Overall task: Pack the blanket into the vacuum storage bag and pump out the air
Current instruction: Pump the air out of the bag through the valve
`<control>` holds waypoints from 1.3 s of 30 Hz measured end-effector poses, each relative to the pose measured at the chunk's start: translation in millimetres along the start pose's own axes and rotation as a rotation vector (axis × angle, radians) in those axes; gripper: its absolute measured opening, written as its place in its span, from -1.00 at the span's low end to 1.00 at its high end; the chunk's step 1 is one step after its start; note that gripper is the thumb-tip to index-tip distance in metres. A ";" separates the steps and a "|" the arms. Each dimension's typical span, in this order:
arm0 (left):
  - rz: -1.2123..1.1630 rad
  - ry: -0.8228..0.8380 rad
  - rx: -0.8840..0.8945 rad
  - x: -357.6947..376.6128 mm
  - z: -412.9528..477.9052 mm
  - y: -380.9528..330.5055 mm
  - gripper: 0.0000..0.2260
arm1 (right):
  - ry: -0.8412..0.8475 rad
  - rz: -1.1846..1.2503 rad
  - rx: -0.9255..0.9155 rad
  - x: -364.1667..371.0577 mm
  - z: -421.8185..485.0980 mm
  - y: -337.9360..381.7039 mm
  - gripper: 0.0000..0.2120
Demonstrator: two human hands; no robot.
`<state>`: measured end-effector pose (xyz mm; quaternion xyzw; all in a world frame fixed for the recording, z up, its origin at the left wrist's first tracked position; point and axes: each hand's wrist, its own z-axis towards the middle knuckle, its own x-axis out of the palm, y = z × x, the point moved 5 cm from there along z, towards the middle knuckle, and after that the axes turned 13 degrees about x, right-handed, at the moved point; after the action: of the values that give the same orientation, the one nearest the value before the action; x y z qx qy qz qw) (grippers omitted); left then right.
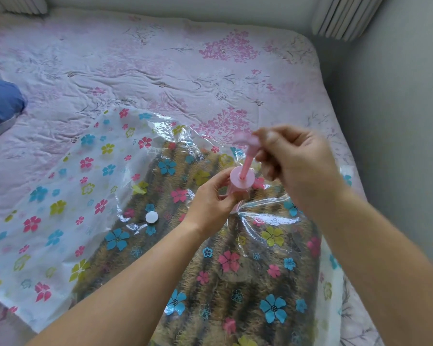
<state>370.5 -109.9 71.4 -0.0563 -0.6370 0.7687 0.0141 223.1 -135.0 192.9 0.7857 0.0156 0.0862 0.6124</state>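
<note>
My forearms (140,278) reach over the brown blanket (235,290) inside the flowered vacuum bag (60,208). My left hand (210,203) grips the pink pump (241,180) upright on the bag; my right hand (298,166) pinches its raised, blurred handle. A white cap (151,217) lies left, near my left hand.

The bag (60,196) is thin, shiny plastic with crinkles. The blanket (235,283) inside looks fuzzy and soft. The pink pump (241,179) is smooth plastic, and the bed sheet (160,71) is wrinkly cloth.
</note>
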 end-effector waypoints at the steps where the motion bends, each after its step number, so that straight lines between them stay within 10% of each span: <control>1: -0.007 0.000 -0.005 0.0 0.3 0.1 -0.62 | -0.032 -0.074 0.074 0.6 1.9 -18.9 -0.81; 6: -0.002 -0.002 -0.020 0.1 1.6 -1.4 -0.71 | -0.096 -0.219 0.215 -3.6 3.3 -48.5 -0.78; 17: 0.051 0.012 0.037 3.8 7.1 -9.5 -0.56 | 0.010 0.046 -0.216 -1.2 -14.4 56.9 -0.82; 25: 0.041 -0.012 0.011 3.6 -0.2 -7.5 -0.75 | -0.121 -0.165 0.218 -3.9 -2.4 -50.4 -0.80; 34: 0.087 0.003 0.046 5.4 0.8 -14.5 -0.58 | 0.007 0.049 -0.237 -5.5 -17.1 67.6 -0.82; 39: 0.062 -0.032 0.055 5.4 0.5 -10.7 -0.66 | -0.075 -0.134 0.048 -1.6 0.0 -12.0 -0.81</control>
<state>364.5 -107.9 81.6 -0.0632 -0.6135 0.7869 -0.0184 222.4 -132.2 181.1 0.8001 0.0471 0.0151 0.5978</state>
